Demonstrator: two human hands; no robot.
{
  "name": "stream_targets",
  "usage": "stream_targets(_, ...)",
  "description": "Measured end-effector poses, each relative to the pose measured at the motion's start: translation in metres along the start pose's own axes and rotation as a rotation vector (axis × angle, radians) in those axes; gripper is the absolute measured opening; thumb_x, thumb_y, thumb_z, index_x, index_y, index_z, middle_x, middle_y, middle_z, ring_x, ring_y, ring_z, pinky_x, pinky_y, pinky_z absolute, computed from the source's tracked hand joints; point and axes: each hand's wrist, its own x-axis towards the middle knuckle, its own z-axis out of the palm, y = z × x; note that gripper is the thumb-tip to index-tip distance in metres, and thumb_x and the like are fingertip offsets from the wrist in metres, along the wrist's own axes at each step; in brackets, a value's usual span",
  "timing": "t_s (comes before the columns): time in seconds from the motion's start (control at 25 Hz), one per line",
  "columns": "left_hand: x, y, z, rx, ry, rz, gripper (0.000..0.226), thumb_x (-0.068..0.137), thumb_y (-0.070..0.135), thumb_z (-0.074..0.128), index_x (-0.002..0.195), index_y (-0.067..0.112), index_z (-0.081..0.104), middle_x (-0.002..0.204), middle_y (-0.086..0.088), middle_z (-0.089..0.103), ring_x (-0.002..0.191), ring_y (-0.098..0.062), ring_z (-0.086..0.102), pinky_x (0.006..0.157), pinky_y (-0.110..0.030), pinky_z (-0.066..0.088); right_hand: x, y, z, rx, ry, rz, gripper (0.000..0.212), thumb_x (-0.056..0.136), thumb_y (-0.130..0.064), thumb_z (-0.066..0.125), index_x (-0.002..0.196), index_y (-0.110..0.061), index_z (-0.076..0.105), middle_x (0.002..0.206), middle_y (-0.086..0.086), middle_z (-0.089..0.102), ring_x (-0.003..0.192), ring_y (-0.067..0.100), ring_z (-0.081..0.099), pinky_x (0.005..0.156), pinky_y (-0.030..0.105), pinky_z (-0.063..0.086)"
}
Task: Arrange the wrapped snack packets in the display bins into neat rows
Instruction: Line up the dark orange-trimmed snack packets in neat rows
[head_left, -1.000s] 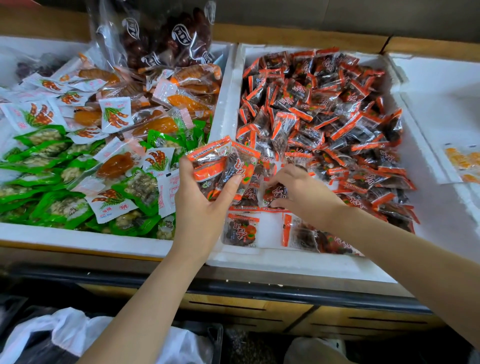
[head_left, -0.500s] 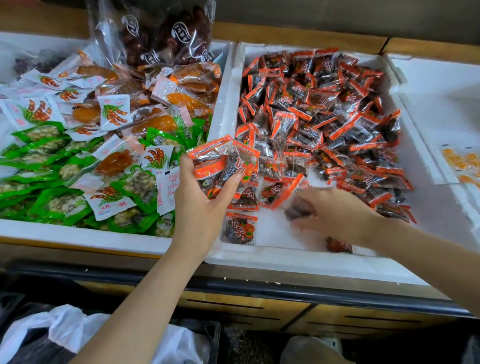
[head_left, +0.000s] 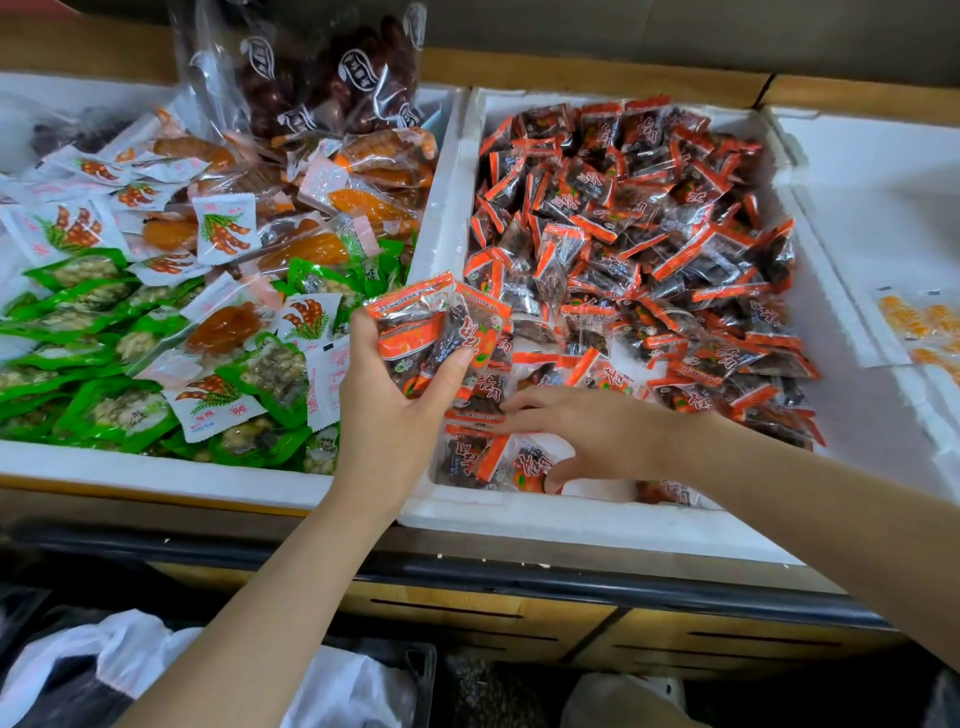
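Second packet newly laid beside first packet at bin's near-left corner, pressed under spread right hand; row begun. Stack gripped by left hand.

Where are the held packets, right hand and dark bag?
held packets (head_left: 415, 338): head view, orange band of the front wrapper.
right hand (head_left: 597, 436): head view, back of the hand.
dark bag (head_left: 311, 67): head view, middle of its clear front.
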Motion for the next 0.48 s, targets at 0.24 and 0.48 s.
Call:
stream_targets(0.24,0.0,0.002,0.002,0.001,0.011,0.012,0.037,0.083,0.015,0.07,0.098,0.036,0.043,0.096,0.022,0.06,0.091,0.015,0.059,0.078,-0.002,0.042,0.013,0.005,-0.005,0.28,0.053,0.028,0.026,0.081,-0.026,0.071,0.099,-0.023,0.053,0.098,-0.001,0.059,0.083,0.013,0.054,0.073,0.029,0.043)
stream_targets(0.48,0.0,0.003,0.002,0.016,0.011,0.005,0.037,0.083,0.015,0.07,0.098,0.036,0.043,0.096,0.022,0.06,0.09,0.015,0.058,0.079,-0.001,0.042,0.008,0.014,0.014,0.726,0.157,0.325,0.018,0.083,-0.004,0.067,0.099,-0.006,0.057,0.075,0.006,0.067,0.053,0.007,0.063,0.053,0.021,0.054)
